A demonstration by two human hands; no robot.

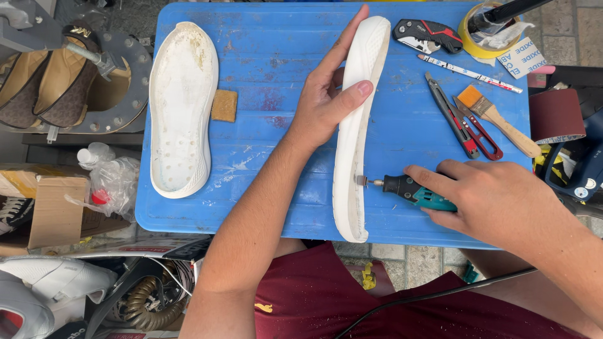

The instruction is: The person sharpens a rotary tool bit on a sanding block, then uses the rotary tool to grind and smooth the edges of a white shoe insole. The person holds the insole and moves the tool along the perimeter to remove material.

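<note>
Steadying a white rubber shoe sole on its edge, our left hand has its fingers stretched flat along one face and the thumb pressed against the other, so the sole is pinched upright near the middle of the blue plastic worktop. Our right hand has its fingers wrapped around a black-and-teal handheld rotary tool, whose small sanding tip touches the sole's side low down.

We judge that the main risk is the tip biting and skating along the soft rubber, gouging the edge or tipping the sole, since it stands only on its thin rim and is held high above the point of contact. The tool's black power cord trails across our dark red shorts and could snag and jerk the hand.

A second white rubber sole lies flat at the left with a small tan sanding block just beside it. At the right sit a black-and-red folding utility knife, red-handled snips, a wooden-handled brush with orange bristles and a roll of yellow tape. The worktop is scuffed and dusted white. Around it lie brown patterned shoes on a metal stand, a cardboard box, white sneakers and paving stones.
</note>
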